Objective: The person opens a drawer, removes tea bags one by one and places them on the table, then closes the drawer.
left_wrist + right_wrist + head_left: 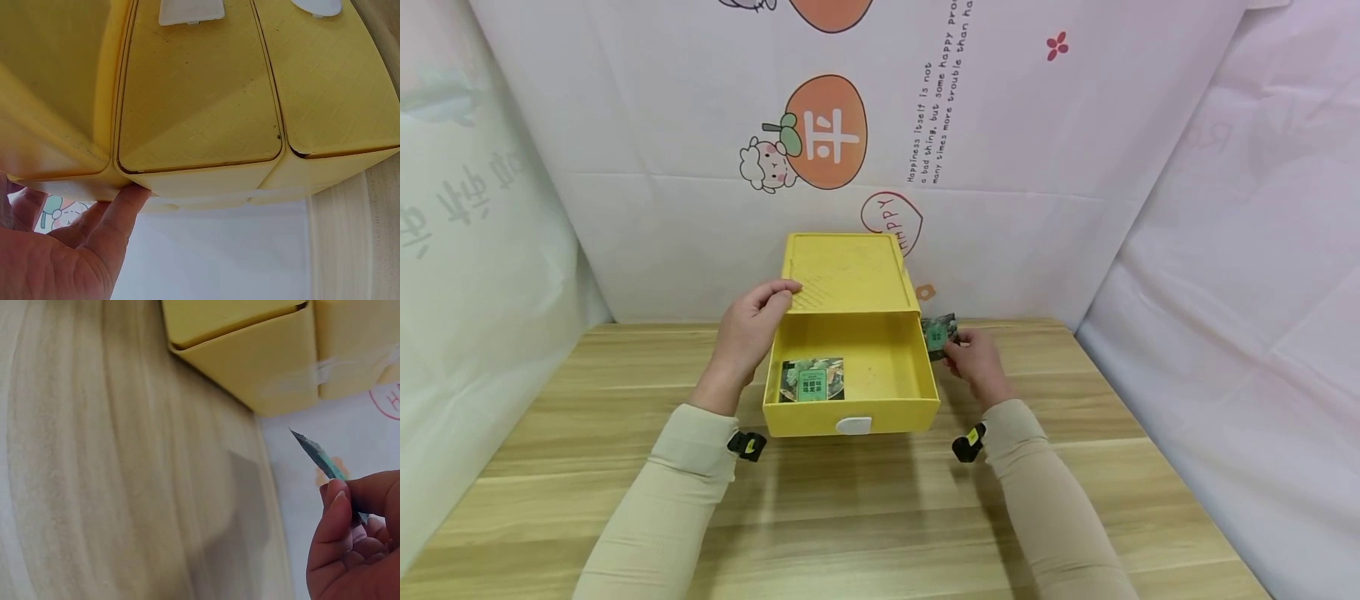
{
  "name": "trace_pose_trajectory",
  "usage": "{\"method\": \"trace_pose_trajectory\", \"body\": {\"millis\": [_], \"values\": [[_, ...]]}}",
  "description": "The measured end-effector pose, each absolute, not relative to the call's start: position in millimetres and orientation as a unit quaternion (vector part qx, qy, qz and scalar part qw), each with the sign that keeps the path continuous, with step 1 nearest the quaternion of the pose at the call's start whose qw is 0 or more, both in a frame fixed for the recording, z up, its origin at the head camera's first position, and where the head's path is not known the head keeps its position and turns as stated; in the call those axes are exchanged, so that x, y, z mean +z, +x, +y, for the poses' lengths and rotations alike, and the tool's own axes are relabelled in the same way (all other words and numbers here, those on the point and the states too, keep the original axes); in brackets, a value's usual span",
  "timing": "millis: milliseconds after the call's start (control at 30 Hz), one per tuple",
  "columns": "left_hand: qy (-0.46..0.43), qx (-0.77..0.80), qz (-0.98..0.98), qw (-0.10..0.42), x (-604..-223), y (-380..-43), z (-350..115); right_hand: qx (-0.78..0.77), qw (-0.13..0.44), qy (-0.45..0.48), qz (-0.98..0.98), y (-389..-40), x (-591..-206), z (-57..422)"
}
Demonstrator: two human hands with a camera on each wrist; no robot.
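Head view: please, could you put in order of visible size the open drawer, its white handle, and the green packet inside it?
From largest to smallest:
1. Open drawer
2. Green packet
3. White handle

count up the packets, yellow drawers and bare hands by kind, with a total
packets: 2 (drawer packet and held packet)
yellow drawers: 3 (open drawer, closed middle drawer, closed bottom drawer)
bare hands: 2 (left hand and right hand)
total: 7
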State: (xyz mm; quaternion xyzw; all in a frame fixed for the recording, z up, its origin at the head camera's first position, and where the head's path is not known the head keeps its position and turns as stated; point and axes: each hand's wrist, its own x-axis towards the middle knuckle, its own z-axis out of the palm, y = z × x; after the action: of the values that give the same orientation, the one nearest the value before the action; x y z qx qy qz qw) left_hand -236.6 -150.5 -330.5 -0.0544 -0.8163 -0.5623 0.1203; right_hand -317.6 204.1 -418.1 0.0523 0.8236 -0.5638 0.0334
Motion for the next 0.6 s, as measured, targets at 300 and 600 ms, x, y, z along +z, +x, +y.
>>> {"method": "trace_pose_trajectory", "body": {"millis": [300,600], "values": [[-0.053,-0.566,-0.815,0.118,-330.8,-236.6,-150.5,-0.479,0.040,0.062,0.875,-321.0,-428.9,201.2],[-0.052,-0.565,-0.815,0.121,-331.7,-237.9,-150.7,-0.392,0.022,0.041,0.919,-319.2,-435.5,203.2]]}}
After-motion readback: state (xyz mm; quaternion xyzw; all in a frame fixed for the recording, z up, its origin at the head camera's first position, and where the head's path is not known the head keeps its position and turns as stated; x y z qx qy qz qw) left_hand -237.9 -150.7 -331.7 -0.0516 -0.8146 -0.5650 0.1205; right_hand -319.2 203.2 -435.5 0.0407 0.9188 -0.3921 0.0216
